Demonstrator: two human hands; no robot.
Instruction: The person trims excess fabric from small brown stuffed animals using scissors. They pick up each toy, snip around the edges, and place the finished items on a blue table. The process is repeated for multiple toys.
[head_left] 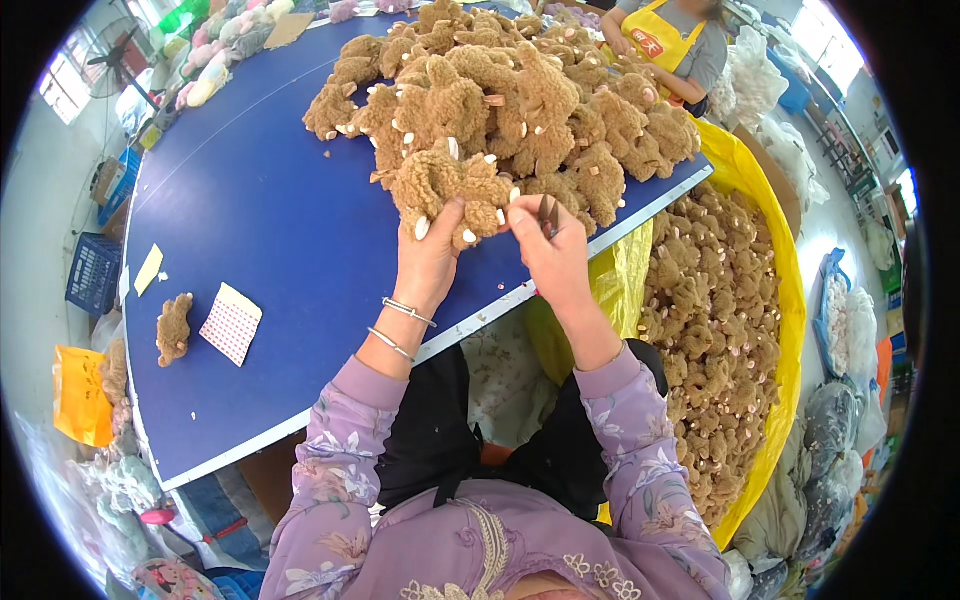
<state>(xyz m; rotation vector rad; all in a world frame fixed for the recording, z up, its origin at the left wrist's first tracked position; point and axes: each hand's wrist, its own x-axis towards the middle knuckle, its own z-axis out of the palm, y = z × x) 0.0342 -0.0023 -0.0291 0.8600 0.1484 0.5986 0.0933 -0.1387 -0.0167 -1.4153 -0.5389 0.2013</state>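
Observation:
My left hand (430,255) is closed round a curly brown plush toy (440,190) with small white tips, held above the near edge of the blue table (250,180). On the toy's right side, the thumb and forefinger of my right hand (552,250) pinch together by a white tip. A small dark metal tool (548,214) sticks out between the fingers of that hand; its exact kind is hard to make out. Right behind the held toy rises a big heap of similar brown plush toys (480,100).
To my right a yellow sack (790,370) is filled with brown plush pieces. On the table's left lie a single small plush (173,328), a sticker sheet (232,322) and a yellow slip (149,268). A person in a yellow apron (655,45) is at the far right.

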